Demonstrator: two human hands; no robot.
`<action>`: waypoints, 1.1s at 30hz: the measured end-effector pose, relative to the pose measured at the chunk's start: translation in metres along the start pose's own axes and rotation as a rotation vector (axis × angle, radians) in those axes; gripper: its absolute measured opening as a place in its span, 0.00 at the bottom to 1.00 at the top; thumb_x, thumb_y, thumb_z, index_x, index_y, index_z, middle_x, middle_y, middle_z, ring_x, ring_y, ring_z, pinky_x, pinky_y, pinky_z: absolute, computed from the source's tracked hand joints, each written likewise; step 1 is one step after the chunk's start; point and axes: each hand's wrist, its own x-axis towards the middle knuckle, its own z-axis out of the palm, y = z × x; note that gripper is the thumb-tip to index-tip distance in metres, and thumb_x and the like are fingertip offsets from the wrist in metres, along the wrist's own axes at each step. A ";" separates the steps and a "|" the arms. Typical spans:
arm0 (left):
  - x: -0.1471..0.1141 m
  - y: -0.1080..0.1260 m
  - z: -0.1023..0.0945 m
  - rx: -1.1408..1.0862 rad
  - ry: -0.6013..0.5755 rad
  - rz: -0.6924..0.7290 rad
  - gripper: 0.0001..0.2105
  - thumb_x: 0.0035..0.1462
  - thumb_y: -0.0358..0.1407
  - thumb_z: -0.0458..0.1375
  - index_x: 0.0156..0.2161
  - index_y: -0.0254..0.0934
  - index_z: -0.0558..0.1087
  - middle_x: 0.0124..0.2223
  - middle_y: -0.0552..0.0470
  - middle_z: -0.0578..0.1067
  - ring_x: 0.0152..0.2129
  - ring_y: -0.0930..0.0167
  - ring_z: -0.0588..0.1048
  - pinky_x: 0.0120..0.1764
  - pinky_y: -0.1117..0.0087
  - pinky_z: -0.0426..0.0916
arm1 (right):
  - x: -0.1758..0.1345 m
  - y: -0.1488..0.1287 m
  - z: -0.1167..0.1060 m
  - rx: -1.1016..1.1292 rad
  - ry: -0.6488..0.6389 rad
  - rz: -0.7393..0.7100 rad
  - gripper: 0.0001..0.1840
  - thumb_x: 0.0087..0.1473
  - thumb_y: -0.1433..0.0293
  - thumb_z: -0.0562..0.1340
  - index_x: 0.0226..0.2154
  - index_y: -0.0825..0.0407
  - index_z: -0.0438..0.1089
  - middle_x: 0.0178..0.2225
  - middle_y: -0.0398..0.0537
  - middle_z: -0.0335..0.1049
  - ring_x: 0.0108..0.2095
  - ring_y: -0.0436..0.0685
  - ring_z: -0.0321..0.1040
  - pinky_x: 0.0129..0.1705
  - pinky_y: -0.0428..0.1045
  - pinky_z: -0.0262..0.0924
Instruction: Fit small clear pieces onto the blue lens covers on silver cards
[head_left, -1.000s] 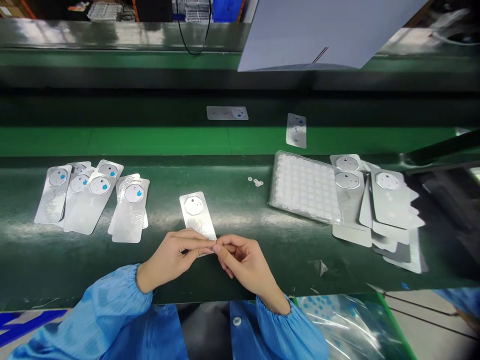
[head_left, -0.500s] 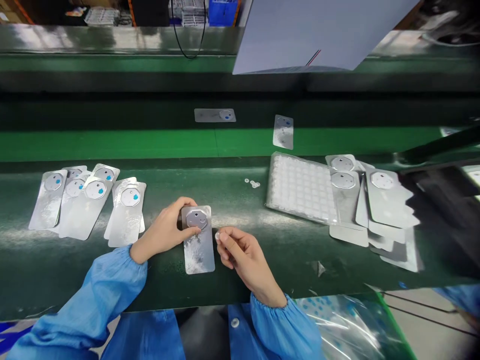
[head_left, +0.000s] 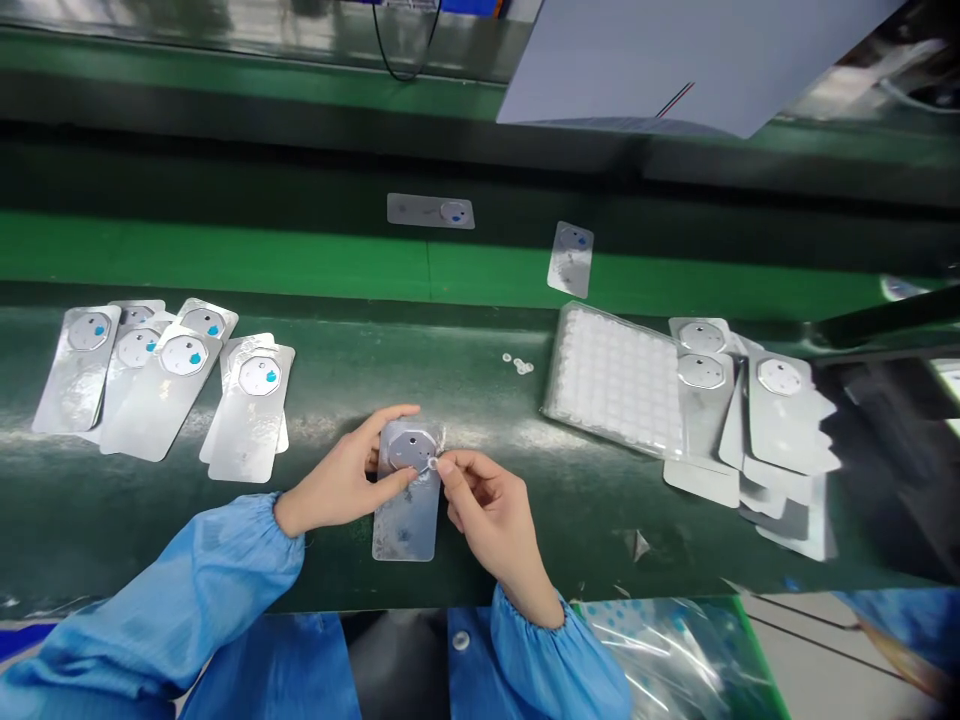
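Note:
A silver metal plate (head_left: 405,525) with a round-cornered octagonal recess lies on the green bench in front of me. My left hand (head_left: 352,470) grips its left edge, thumb on the face by the recess and fingers behind the far side. Between the thumb and forefinger of my right hand (head_left: 487,500) is a small white ring (head_left: 433,463), at the lower right rim of the recess. Whether the ring touches the plate I cannot tell. A few more small white rings (head_left: 523,367) lie loose beyond my right hand.
Plates with blue dots (head_left: 247,430) lie overlapped at the left. Right of centre is a clear tray (head_left: 615,380) of white pieces, beside stacked plates (head_left: 784,415). Two plates lie farther back, one being a sideways plate (head_left: 420,210). A grey panel (head_left: 675,60) overhangs the back.
My right hand has brought the white ring leftward to the plate's recess, from just beside the plate. My left hand still holds the plate. The whole view has shifted slightly.

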 end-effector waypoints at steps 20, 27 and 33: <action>0.000 -0.012 0.001 0.059 0.003 0.083 0.36 0.64 0.34 0.60 0.73 0.44 0.50 0.32 0.55 0.72 0.23 0.74 0.68 0.27 0.73 0.66 | 0.002 0.002 0.013 -0.491 0.206 -0.330 0.10 0.64 0.64 0.62 0.34 0.52 0.75 0.25 0.42 0.69 0.22 0.50 0.64 0.24 0.45 0.61; -0.002 -0.014 0.000 -0.021 0.005 0.050 0.38 0.65 0.36 0.61 0.73 0.45 0.48 0.36 0.52 0.75 0.27 0.72 0.72 0.32 0.71 0.71 | 0.005 0.001 0.016 -0.443 0.278 -0.296 0.13 0.60 0.61 0.66 0.30 0.52 0.73 0.21 0.40 0.68 0.20 0.49 0.63 0.24 0.45 0.60; 0.000 -0.010 0.003 -0.135 0.017 -0.009 0.37 0.64 0.39 0.62 0.72 0.44 0.51 0.42 0.49 0.78 0.33 0.70 0.76 0.36 0.71 0.74 | 0.021 0.002 0.005 -0.201 0.103 -0.111 0.17 0.55 0.56 0.70 0.37 0.53 0.76 0.28 0.47 0.77 0.25 0.54 0.71 0.26 0.47 0.66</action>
